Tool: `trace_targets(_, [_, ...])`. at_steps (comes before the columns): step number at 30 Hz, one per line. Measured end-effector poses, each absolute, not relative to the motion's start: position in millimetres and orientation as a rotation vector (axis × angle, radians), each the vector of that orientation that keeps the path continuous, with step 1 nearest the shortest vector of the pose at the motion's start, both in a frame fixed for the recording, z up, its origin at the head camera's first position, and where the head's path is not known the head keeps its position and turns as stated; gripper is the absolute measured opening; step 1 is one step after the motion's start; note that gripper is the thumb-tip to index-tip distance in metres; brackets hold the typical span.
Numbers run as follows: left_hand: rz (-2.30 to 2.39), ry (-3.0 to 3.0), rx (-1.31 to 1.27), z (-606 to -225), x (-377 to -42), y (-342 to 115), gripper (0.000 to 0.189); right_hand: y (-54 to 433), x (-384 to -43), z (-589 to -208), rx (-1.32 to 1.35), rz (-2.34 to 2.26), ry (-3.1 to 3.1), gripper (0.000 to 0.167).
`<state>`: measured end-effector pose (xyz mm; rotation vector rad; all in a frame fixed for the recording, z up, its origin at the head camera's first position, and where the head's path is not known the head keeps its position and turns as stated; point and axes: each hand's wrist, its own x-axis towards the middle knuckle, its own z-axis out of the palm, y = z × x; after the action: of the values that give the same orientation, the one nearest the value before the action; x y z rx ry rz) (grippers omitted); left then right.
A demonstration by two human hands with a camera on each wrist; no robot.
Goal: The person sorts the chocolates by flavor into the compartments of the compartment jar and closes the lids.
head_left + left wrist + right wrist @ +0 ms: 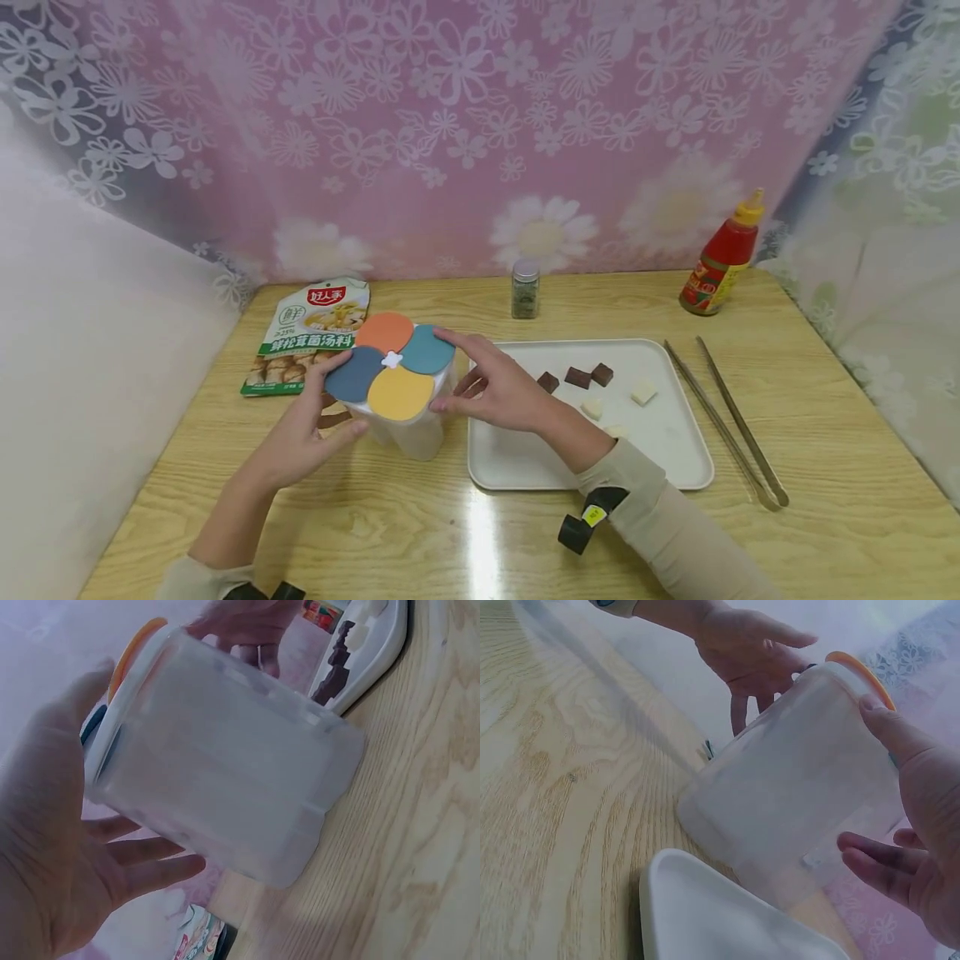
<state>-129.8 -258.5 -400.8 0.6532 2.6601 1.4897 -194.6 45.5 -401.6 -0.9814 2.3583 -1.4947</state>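
Observation:
A translucent whitish container [415, 439] stands on the table, slightly tilted in the wrist views. Its lid has four petal flaps: an orange flap [385, 331], a teal flap [429, 351], a yellow flap [400, 394] and a navy flap [353, 377]. My left hand [298, 440] is at its left side, one finger touching the lid's edge and the others spread. On the opposite side, my right hand [512, 390] touches the lid near the teal flap, its fingers loosely extended. In the right wrist view the right thumb [892, 727] lies against the lid rim.
Right of the container, a white tray [517, 478] holds several dark and pale pieces. Metal tongs [723, 417] lie beyond it. A red sauce bottle [720, 262] and a small spice jar [525, 290] stand at the back; a food packet [303, 333] lies behind the left hand.

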Motion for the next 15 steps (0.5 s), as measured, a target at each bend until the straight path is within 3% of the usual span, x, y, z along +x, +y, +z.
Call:
trace_targets(9, [1.525,2.859,0.642,-393,-132,-243,0.053,40,-194,-398,-1.010,-1.461,2.471,0.094])
trace_targets(15, [1.349,2.964,0.746,-391,-127,-238,0.052,38,-198,-391,-1.126,-1.393,2.469,0.088])
